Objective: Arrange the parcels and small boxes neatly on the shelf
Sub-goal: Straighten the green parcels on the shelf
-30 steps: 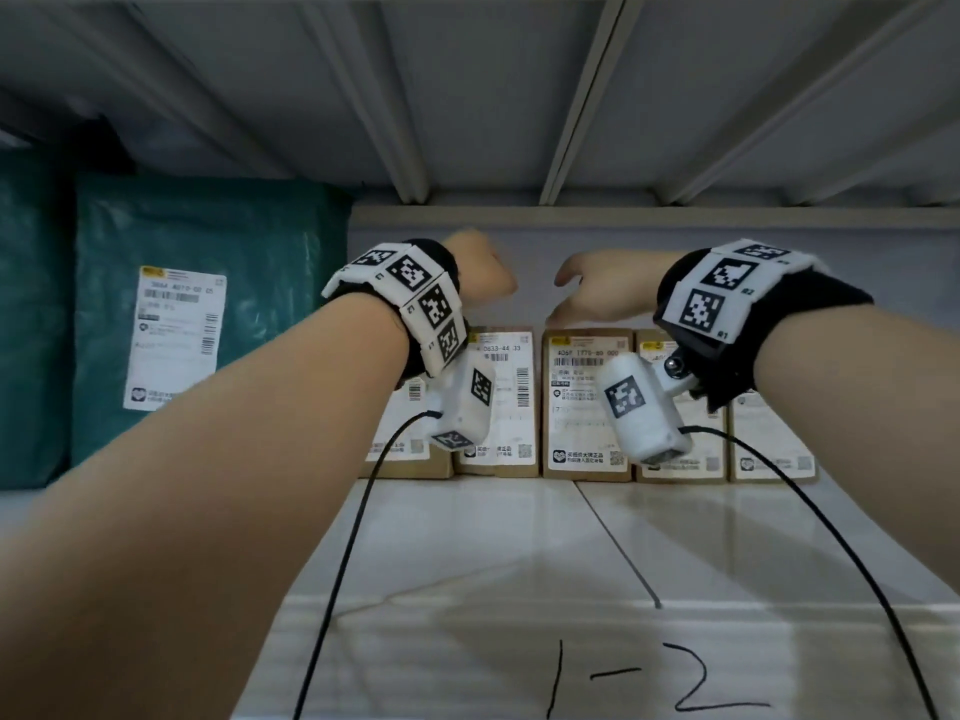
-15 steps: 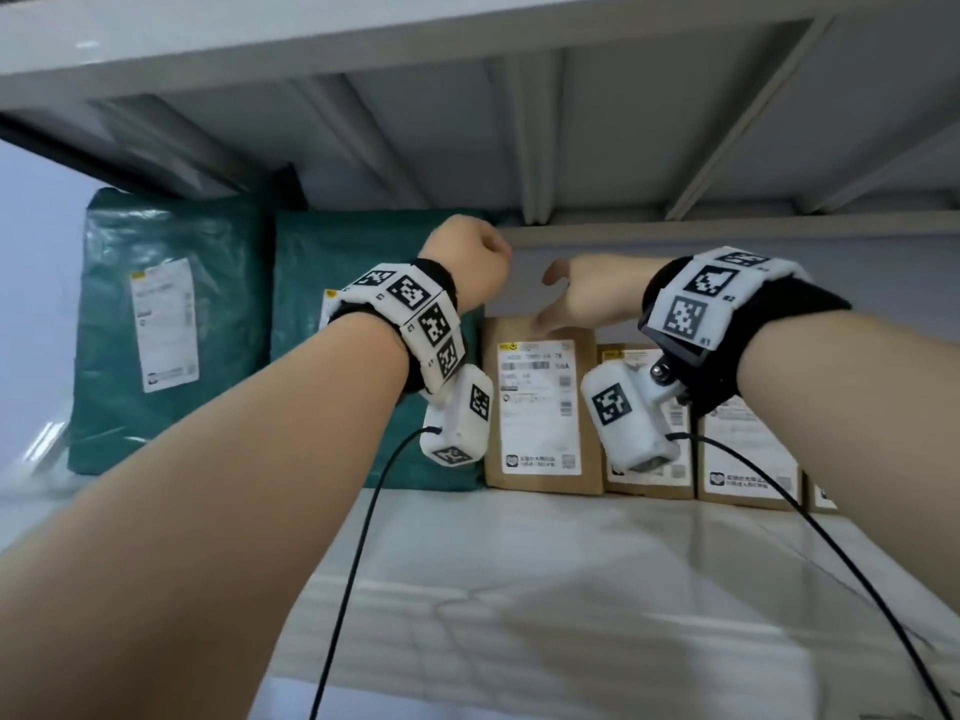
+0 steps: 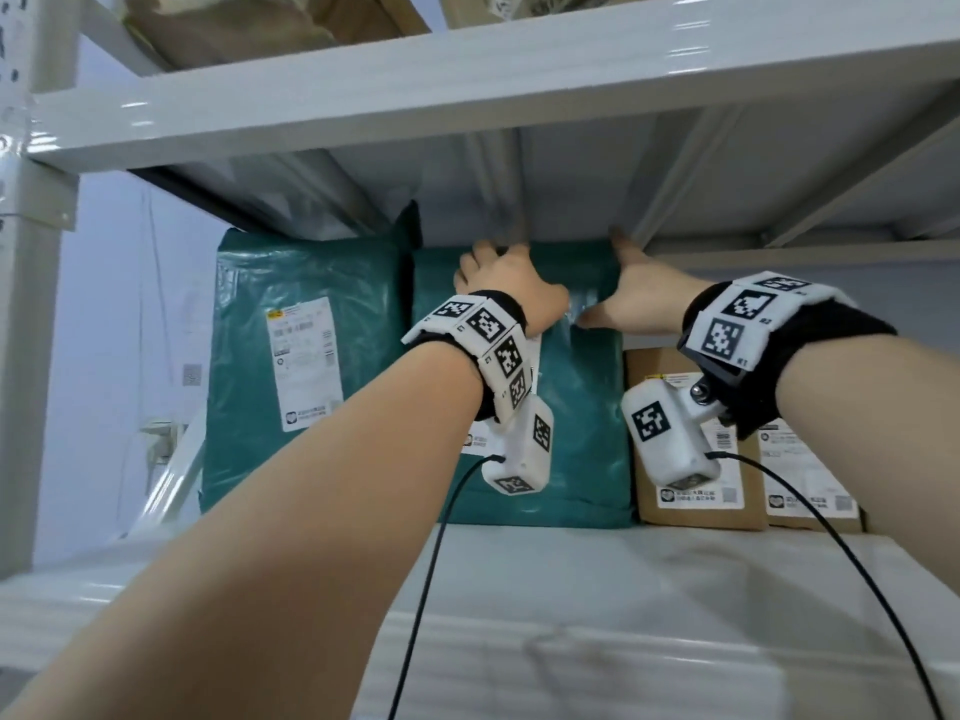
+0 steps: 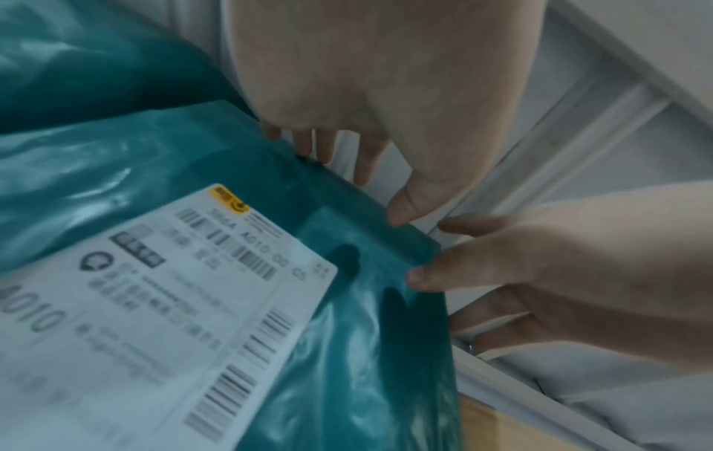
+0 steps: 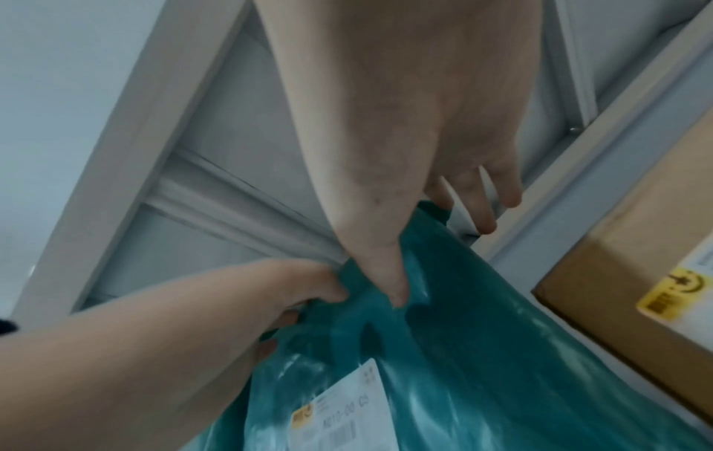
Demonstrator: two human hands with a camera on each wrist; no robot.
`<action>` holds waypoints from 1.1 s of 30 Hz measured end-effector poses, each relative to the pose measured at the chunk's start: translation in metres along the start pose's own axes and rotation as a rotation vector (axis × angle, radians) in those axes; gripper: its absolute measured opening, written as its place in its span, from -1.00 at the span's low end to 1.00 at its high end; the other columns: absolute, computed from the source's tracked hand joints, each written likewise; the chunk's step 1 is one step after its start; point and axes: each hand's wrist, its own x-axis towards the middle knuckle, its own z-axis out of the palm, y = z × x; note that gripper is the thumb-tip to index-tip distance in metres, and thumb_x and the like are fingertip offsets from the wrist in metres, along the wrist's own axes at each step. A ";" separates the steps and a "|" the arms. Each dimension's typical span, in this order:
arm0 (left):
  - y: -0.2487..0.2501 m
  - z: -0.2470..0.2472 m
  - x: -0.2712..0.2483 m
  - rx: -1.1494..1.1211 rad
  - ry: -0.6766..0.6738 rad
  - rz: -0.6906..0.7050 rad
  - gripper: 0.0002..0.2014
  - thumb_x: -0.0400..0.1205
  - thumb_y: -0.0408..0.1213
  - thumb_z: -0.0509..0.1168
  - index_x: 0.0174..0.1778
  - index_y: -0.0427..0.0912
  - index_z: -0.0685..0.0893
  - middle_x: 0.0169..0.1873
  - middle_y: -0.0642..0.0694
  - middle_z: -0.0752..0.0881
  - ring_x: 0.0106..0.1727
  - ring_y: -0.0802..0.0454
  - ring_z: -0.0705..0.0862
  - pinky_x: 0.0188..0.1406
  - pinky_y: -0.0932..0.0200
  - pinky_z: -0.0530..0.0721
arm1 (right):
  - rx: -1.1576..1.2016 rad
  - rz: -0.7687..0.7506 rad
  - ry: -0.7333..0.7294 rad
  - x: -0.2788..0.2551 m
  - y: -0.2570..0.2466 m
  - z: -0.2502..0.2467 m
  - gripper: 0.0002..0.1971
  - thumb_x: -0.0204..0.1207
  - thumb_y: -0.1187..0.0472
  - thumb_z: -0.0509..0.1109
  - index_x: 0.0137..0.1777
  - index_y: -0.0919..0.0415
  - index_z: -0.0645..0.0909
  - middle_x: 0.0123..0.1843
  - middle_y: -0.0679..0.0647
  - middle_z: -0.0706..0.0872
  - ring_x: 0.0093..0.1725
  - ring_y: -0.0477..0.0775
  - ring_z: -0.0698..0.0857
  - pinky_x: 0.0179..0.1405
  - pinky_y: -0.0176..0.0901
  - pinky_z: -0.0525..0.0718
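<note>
Two teal plastic parcels stand upright at the back of the shelf. The right teal parcel carries a white label. My left hand grips its top edge, fingers over the back and thumb on the front. My right hand pinches the same edge near the right corner, thumb pressed into the front film. The other teal parcel stands to its left, touching it. Brown cardboard boxes stand in a row on its right.
The shelf board above sits just over the parcel's top edge. A white upright post stands at the far left. Brown packages lie on the upper level. The white shelf surface stretches in front of the parcels.
The view swung left and up. Both hands moved from in front of the brown boxes to the right teal parcel and took hold of its top edge.
</note>
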 end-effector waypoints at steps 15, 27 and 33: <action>-0.076 -0.047 0.047 0.055 0.093 -0.280 -0.44 0.51 -0.26 0.17 0.50 -0.11 0.39 0.56 -0.26 0.32 0.61 -0.28 0.14 0.62 -0.18 0.13 | -0.078 0.046 0.135 0.024 -0.018 0.000 -0.15 0.27 -0.04 0.60 0.47 0.27 0.28 0.34 0.25 0.56 0.25 0.28 0.60 0.08 -0.02 0.64; -0.079 -0.031 0.051 -0.065 0.162 -0.225 -0.43 0.49 -0.21 0.14 0.49 -0.10 0.46 0.56 -0.21 0.31 0.62 -0.26 0.12 0.65 -0.18 0.04 | -0.102 0.030 0.126 0.025 -0.024 0.011 -0.12 0.25 -0.17 0.52 0.50 0.19 0.29 0.41 0.30 0.43 0.28 0.34 0.57 0.21 0.05 0.63; -0.076 -0.022 0.048 -0.079 0.255 -0.229 -0.41 0.46 -0.22 0.18 0.49 -0.11 0.45 0.59 -0.23 0.27 0.66 -0.24 0.06 0.68 -0.19 -0.11 | -0.129 0.085 0.102 0.025 -0.027 0.009 -0.10 0.22 -0.17 0.52 0.51 0.14 0.26 0.42 0.28 0.39 0.32 0.37 0.54 0.31 0.21 0.58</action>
